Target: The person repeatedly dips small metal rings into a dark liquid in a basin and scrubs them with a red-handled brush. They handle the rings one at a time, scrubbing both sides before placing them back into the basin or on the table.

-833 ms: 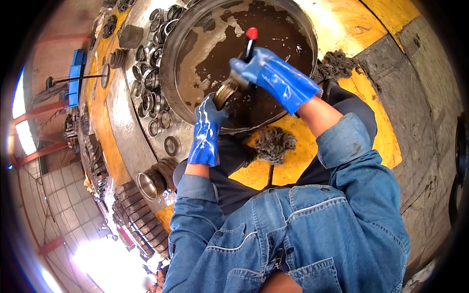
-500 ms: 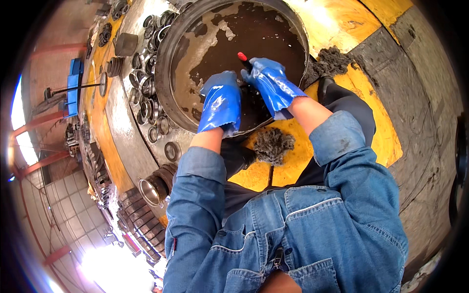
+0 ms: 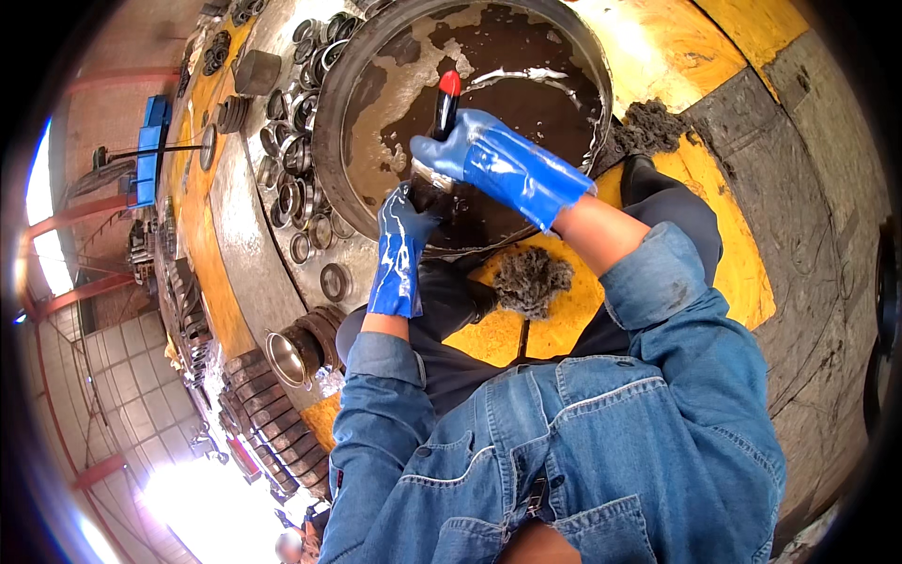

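My right hand (image 3: 460, 146), in a wet blue rubber glove, is closed round the black handle of a brush (image 3: 445, 111) with a red end. The brush's metal band and dark bristles point down toward my left hand (image 3: 402, 226). That hand, gloved in blue as well, has its fingers curled at the near left rim of a large round basin (image 3: 324, 155). What its fingers hold is hidden by the bristles and the dark background. Dark liquid (image 3: 507, 103) with patches of pale foam fills the basin below both hands.
Several metal rings (image 3: 293, 197) lie left of the basin on a metal surface. A shiny metal cup-shaped part (image 3: 287, 360) lies nearer, left of my knee. Grey clumps of shavings (image 3: 533, 282) sit on the yellow board (image 3: 742, 254) between my legs and beyond my right foot.
The brush has risen and turned more upright in my right hand, which has shifted left. My left hand has come back toward me, lower than the right. Ripples now cross the liquid.
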`<state>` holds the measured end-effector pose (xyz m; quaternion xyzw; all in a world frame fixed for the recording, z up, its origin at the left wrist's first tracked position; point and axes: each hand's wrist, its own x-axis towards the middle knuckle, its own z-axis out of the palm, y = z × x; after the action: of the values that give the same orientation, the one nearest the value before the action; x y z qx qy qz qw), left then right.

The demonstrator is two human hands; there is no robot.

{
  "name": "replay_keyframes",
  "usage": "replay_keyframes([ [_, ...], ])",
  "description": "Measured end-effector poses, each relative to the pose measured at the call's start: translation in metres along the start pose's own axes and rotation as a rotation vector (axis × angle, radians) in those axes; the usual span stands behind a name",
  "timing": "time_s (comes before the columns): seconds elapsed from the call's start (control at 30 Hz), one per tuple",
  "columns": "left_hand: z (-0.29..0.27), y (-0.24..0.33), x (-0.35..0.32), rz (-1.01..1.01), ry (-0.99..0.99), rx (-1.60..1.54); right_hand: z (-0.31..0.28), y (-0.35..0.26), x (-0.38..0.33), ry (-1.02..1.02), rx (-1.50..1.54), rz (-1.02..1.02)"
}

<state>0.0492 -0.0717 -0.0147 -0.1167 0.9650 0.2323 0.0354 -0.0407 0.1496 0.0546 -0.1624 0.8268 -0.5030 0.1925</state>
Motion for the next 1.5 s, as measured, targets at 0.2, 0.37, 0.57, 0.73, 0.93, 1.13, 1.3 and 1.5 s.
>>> replay_keyframes([
  [0.2, -0.002, -0.006, -0.009, -0.057, 0.004, -0.032, -0.044, 0.006, 0.001, -0.110, 0.019, 0.230],
  [0.37, 0.000, 0.000, -0.003, -0.034, -0.009, -0.023, -0.040, 0.043, 0.017, 0.020, 0.187, 0.164],
  [0.57, -0.002, 0.003, 0.000, -0.078, -0.062, 0.073, 0.007, -0.007, 0.005, -0.123, -0.008, 0.027],
  [0.73, -0.005, 0.015, -0.008, -0.059, -0.017, -0.042, -0.002, 0.066, 0.020, -0.008, 0.347, -0.140],
  [0.93, -0.005, 0.008, -0.007, -0.071, -0.006, -0.012, -0.015, 0.081, 0.029, 0.056, -0.302, 0.287],
  [1.13, -0.011, 0.024, -0.008, -0.045, -0.010, 0.070, -0.009, 0.120, 0.041, -0.064, -0.372, 0.298],
  [1.3, -0.008, 0.018, -0.004, -0.024, -0.018, 0.035, -0.024, 0.057, 0.023, 0.173, -0.246, 0.065],
  [1.5, -0.004, 0.006, 0.007, 0.010, -0.136, 0.140, 0.014, -0.004, -0.009, -0.015, -0.329, -0.617],
])
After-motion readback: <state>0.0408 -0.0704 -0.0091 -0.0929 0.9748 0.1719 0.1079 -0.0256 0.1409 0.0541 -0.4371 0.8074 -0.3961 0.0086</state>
